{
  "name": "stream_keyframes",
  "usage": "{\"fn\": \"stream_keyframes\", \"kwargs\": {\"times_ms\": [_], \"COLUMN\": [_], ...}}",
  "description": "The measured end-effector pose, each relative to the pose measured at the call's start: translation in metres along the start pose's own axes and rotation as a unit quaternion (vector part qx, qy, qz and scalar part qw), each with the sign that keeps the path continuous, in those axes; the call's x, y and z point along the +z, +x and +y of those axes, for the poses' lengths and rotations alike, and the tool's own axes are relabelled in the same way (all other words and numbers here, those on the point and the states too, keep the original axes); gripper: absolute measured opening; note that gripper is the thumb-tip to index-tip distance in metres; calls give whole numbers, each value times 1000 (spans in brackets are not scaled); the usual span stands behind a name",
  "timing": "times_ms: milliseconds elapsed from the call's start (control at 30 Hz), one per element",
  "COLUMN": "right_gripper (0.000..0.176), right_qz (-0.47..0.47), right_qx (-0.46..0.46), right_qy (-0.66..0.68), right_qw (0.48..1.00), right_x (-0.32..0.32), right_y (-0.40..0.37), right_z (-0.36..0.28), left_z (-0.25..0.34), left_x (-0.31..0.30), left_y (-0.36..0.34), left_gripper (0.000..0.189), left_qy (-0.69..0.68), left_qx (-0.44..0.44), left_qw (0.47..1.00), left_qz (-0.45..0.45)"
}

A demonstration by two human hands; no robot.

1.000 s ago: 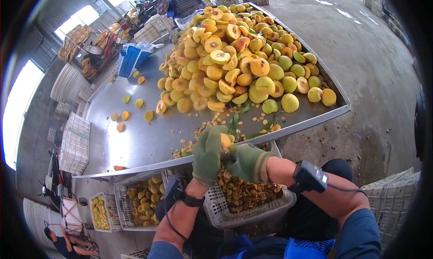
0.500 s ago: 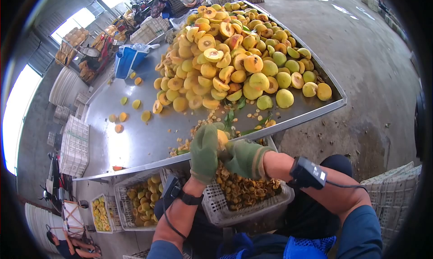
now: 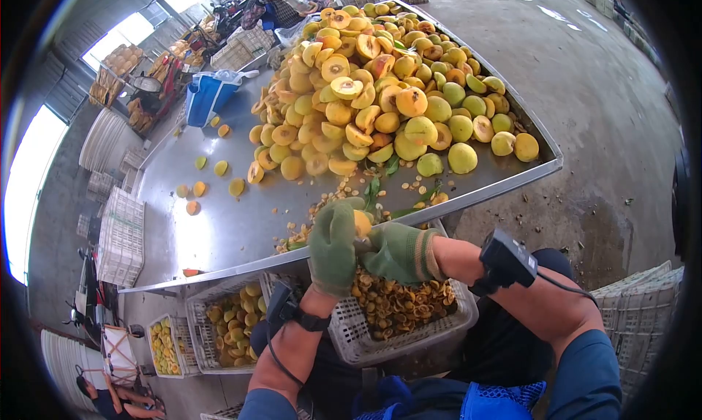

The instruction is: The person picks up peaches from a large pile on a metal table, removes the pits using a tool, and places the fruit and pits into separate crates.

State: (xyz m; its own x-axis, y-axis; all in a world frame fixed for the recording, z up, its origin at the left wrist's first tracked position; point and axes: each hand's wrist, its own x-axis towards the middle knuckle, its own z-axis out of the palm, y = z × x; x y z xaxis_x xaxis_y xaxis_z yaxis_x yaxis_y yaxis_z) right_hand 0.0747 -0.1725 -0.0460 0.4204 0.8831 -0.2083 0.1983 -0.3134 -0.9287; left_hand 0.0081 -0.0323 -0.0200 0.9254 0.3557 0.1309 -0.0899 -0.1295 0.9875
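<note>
My left hand (image 3: 333, 248), in a green glove, is closed around a yellow peach half (image 3: 361, 223) at the table's near edge. Close against it is my right hand (image 3: 398, 253), also gloved in green, with its fingers curled shut beside the fruit. Whatever the right fingers grip is mostly hidden; only a small dark sliver shows between the hands. Below them sits a pale plastic crate (image 3: 365, 350) full of brownish pits and fruit scraps (image 3: 402, 303). A large heap of halved and whole yellow peaches (image 3: 351, 91) lies on the metal table (image 3: 241, 233) ahead.
Crates of peach halves (image 3: 234, 325) stand on the floor at lower left. Small scraps and leaves (image 3: 373, 189) litter the table near my hands. A blue container (image 3: 208, 98) stands at the table's far left. Another person (image 3: 285, 3) is behind the heap; stacked crates (image 3: 636, 303) are at right.
My right wrist has turned and its forearm has shifted slightly right and up. The left hand stays around the peach half. The person behind the heap has moved a little.
</note>
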Motion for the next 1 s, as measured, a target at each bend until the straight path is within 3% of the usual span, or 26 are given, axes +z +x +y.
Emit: {"fn": "stream_keyframes", "kwargs": {"times_ms": [33, 67, 100, 133, 233, 433, 533, 633, 833, 867, 900, 933, 1000], "right_gripper": [11, 12, 13, 14, 25, 23, 26, 27, 18, 17, 16, 13, 10], "right_qz": [18, -47, -110, -168, -29, -86, -89, -28, -85, -63, 142, 165, 106], "right_qx": [-21, 43, 106, 163, 31, 106, 83, 98, 112, -235, -513, -489, -361], "right_qy": [-55, 135, 321, 491, 194, 186, 306, 218, 274, 52, -164, -178, -91], "right_qw": [998, 989, 935, 839, 980, 973, 944, 971, 951, 969, 831, 838, 922], "right_x": [1, -3, -11, -15, -8, -30, -30, -31, -29, -18, -9, -11, -4], "right_y": [1, 2, 2, 2, -12, -28, -26, -35, -33, -15, 3, -3, -10], "right_z": [1, 5, 7, 9, -8, -36, -32, -55, -39, -14, 11, 21, 6], "left_z": [-3, -5, -4, -4, -4, 11, 12, 2, -9, -26, -53, -81, -63], "left_x": [-2, -2, -1, -1, -7, -14, -18, -10, -16, -24, -45, -64, -14], "left_y": [2, 1, 0, -1, 3, 6, 10, 1, -2, -5, -3, -1, 7], "left_gripper": [37, 37, 37, 37, 39, 44, 42, 46, 51, 52, 52, 53, 54], "left_qy": [10, -12, -32, -53, -29, -72, -81, -90, -60, -14, -114, -201, -180], "left_qx": [13, 6, -1, -8, 17, -38, -20, 20, 29, 17, -96, -215, -126], "left_qw": [1000, 1000, 999, 999, 998, 986, 982, 989, 993, 997, 982, 945, 957], "left_qz": [-13, -11, -10, -8, -52, -143, -172, -119, -98, -69, -118, -144, -191]}}
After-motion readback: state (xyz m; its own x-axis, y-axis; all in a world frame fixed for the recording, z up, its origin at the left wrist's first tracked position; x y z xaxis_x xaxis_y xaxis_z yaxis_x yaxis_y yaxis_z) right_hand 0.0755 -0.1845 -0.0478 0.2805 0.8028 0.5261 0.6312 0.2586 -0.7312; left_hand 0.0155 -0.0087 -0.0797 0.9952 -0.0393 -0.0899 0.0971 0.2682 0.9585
